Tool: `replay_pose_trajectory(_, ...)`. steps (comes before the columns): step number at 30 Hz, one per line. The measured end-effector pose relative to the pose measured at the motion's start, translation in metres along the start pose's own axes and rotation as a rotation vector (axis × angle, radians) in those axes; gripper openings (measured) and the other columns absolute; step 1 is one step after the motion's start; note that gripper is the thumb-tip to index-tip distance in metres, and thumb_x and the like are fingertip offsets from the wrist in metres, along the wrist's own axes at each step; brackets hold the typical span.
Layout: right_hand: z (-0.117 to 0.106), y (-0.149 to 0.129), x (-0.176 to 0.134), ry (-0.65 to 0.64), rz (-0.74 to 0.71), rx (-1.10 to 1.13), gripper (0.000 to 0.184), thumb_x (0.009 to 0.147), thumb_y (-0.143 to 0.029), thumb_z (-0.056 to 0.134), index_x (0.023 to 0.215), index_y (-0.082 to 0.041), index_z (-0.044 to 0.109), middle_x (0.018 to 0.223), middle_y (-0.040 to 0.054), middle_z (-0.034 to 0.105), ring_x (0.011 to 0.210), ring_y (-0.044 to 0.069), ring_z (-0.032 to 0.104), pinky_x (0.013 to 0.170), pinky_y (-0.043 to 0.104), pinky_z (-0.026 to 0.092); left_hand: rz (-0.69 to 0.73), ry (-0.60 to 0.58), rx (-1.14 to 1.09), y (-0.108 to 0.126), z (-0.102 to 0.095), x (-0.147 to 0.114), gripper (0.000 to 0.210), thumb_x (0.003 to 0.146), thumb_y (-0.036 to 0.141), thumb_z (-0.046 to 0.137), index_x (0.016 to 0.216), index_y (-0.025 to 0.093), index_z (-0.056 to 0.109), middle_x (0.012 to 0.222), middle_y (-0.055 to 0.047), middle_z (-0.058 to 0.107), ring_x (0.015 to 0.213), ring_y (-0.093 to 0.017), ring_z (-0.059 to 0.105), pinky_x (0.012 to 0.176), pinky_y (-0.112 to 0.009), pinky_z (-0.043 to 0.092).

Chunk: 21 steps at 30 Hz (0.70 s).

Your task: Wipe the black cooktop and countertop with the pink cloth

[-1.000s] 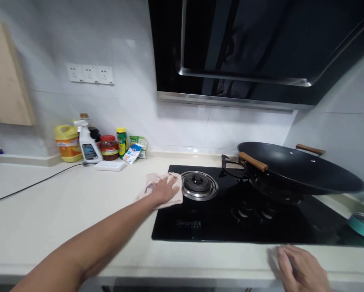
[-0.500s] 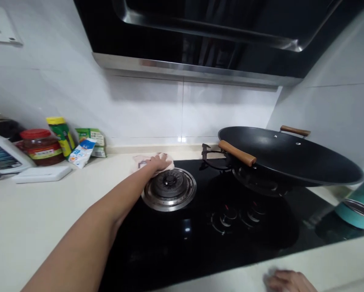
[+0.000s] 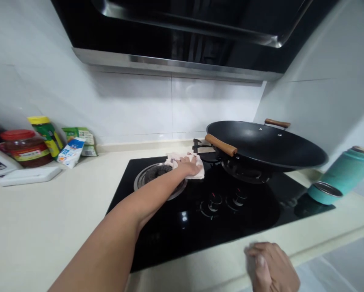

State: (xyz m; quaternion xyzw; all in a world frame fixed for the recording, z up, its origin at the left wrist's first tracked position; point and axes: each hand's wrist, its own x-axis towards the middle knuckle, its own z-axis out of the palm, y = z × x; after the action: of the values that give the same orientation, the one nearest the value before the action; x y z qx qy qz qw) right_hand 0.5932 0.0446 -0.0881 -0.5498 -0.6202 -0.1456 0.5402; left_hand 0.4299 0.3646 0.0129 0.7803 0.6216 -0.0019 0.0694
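Observation:
My left hand [image 3: 188, 165] presses a pale pink-white cloth [image 3: 199, 172] onto the black glass gas hob [image 3: 169, 237], its fingers curled over the fabric. The cloth lies at the back, between the left burner [image 3: 142, 178] and the wok. My left forearm covers part of that burner's metal ring. At the counter's front edge, my right hand [image 3: 274, 265] rests with its fingers curled in and nothing visible in them. A large black wok [image 3: 270, 148] with wooden handles sits over the right burner. Two control knobs [image 3: 214, 200] are in front of it.
A range hood [image 3: 175, 61] hangs low above the hob. To the right, a teal container [image 3: 349, 168] lies by a teal cup-like piece [image 3: 323, 194]. At left stand a red-lidded jar [image 3: 26, 150], a yellow-capped container [image 3: 46, 134], packets [image 3: 71, 152] and a white flat object [image 3: 29, 176].
My left hand has slid the cloth rightward, from behind the left burner to its right side. My right hand has come further into view at the counter edge. The view has shifted right.

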Motion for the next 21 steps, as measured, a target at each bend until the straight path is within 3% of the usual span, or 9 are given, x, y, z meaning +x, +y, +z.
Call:
replay_pose_trajectory(8, 0.003, 0.002, 0.003, 0.045, -0.109, 0.025, 0.035, 0.102, -0.019, 0.038, 0.079, -0.021, 0.064, 0.075, 0.0040, 0.064, 0.071, 0.018, 0.056, 0.071, 0.034, 0.040, 0.176, -0.010, -0.013, 0.026, 0.002, -0.080, 0.075, 0.096, 0.063, 0.027, 0.162, 0.026, 0.025, 0.169, -0.014, 0.024, 0.153, -0.044, 0.020, 0.120, -0.064, 0.013)
replay_pose_trajectory(21, 0.002, 0.008, 0.002, -0.023, -0.111, -0.040, 0.037, 0.104, -0.026, 0.033, 0.082, -0.021, 0.062, 0.075, 0.0053, 0.064, 0.072, 0.020, 0.057, 0.072, 0.036, 0.042, 0.340, 0.031, -0.131, -0.003, 0.008, -0.185, 0.061, 0.101, 0.057, 0.027, 0.157, 0.035, 0.036, 0.165, -0.006, 0.035, 0.149, -0.035, 0.033, 0.120, -0.056, 0.025)
